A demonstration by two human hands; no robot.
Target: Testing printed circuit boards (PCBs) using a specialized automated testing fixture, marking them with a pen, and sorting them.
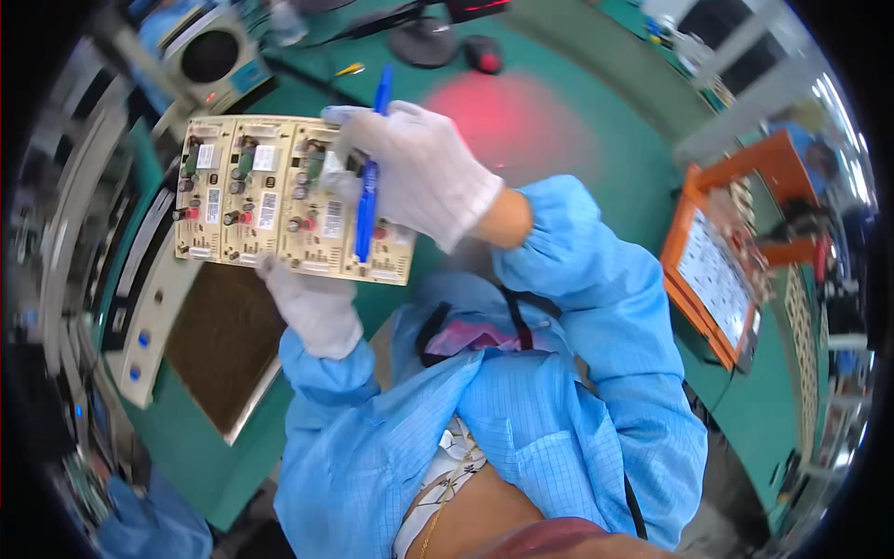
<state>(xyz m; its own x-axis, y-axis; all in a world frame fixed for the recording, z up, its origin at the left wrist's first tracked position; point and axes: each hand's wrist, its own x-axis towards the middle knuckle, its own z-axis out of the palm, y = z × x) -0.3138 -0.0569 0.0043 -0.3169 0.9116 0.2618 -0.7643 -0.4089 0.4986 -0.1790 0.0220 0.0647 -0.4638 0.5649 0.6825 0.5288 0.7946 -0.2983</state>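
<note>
A panel of cream circuit boards [247,200], joined side by side, is tilted up above the left part of the bench. Small capacitors, green parts and white labels dot its face. My left hand [315,303], in a white glove, grips its lower edge; the fingers behind the panel are hidden. Also gloved in white, my right hand [419,168] lies over the panel's upper right part. Its fingers close round a blue pen [365,219], which slants down across the rightmost board. Whether the pen tip touches the board, I cannot tell.
Left of me, a brown pad [228,335] lies beside a pale device with blue buttons [140,359]. A boxy unit with a round dark opening [209,61] and a black mouse [482,56] stand at the back. An orange frame [678,270] holding loose parts is on the right.
</note>
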